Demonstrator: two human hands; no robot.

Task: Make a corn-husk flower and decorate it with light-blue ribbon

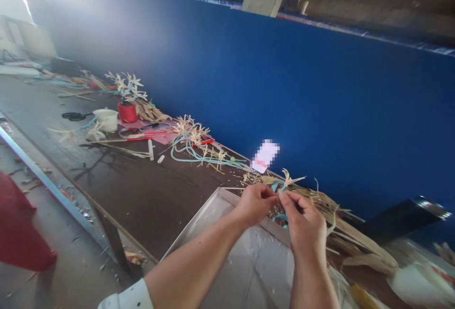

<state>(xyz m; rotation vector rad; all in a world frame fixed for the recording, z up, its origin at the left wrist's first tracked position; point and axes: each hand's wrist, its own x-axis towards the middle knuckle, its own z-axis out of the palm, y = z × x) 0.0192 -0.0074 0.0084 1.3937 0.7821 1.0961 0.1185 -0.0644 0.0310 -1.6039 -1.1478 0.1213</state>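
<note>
My right hand (304, 216) is closed in a pinch around the light-blue stem of a pale dried-husk flower (292, 181), whose narrow petals stick up above the fingers. Close against it, my left hand (258, 202) is also pinched shut, fingertips nearly touching the right ones. Whatever lies between the left fingers is hidden; a bit of light blue shows just behind them. Both hands are over the far edge of a shallow white tray (227, 252) with small scraps in it. A curl of light-blue material (282, 219) shows between the wrists.
Finished-looking husk flowers on blue stems (192, 131) lie along the brown table (142, 200). Further left are a red thread spool (127, 112), a white cup (106, 119) and black scissors (76, 116). Dried husks (355, 233) heap at right. A blue partition (320, 100) stands behind.
</note>
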